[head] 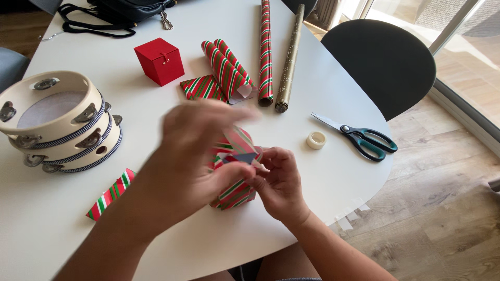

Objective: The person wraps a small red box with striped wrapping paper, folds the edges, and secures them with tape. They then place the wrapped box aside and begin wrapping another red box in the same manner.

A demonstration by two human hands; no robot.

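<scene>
Striped paper, red, green and white, is folded round a small box [235, 179] that sits near the front edge of the white table [323, 78], and both hands are at its top end. The left hand [192, 151] is blurred with motion; its fingers curl over the upper flap of the wrapping, though whether they actually pinch the paper cannot be told through the blur. The right hand [278, 182] is steadier, its thumb and fingertips closed on the pointed flap at the box's end, pressing it toward the side.

By the look of it, the wrapping is at the end-fold stage: the body of the box is covered and one end flap is being creased and held down. The flap looks loose, with no strip of tape visible on it, so the fold would need one hand to keep it flat while the other fetches tape.

A small roll of tape [315, 140] lies just right of the hands, with green-handled scissors [359, 138] beyond it toward the right edge. Toward the far edge lie a red gift box [159, 61], a loosely rolled piece of striped paper [229, 70] with a folded scrap [200, 87] beside it, a full striped roll [266, 52] and a gold roll [289, 60]. Stacked tambourines [57, 122] stand at the left edge, a striped offcut [110, 194] near the front-left, and a black bag [120, 13] at the far edge. A black chair [383, 60] stands past the right side.
</scene>
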